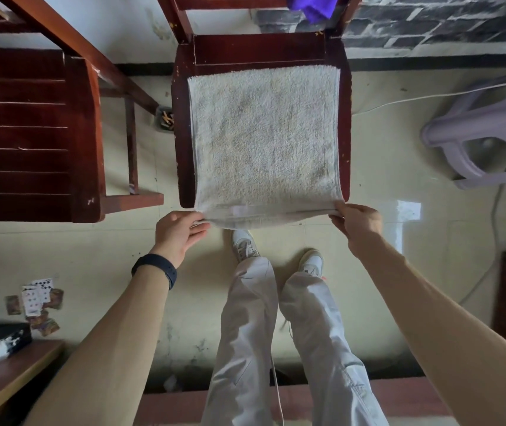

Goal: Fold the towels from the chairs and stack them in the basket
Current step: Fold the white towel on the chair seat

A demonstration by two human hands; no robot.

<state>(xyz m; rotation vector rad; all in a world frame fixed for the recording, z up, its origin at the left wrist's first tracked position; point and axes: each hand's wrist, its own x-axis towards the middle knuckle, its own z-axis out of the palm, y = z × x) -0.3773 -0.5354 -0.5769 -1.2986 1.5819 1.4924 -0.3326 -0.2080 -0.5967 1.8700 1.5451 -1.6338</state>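
Observation:
A pale grey-white towel (265,139) lies spread flat over the seat of a dark red wooden chair (345,127) in front of me. Its near edge hangs slightly past the seat front. My left hand (178,233) pinches the near left corner of the towel. My right hand (357,221) pinches the near right corner. A purple towel (314,6) hangs on the chair's backrest at the top. No basket is in view.
A second dark wooden chair (30,133) stands to the left. A lilac plastic stool (488,136) lies at the right with a white cable on the floor. Playing cards (38,301) are scattered at lower left. My legs and white shoes (244,244) are below the chair.

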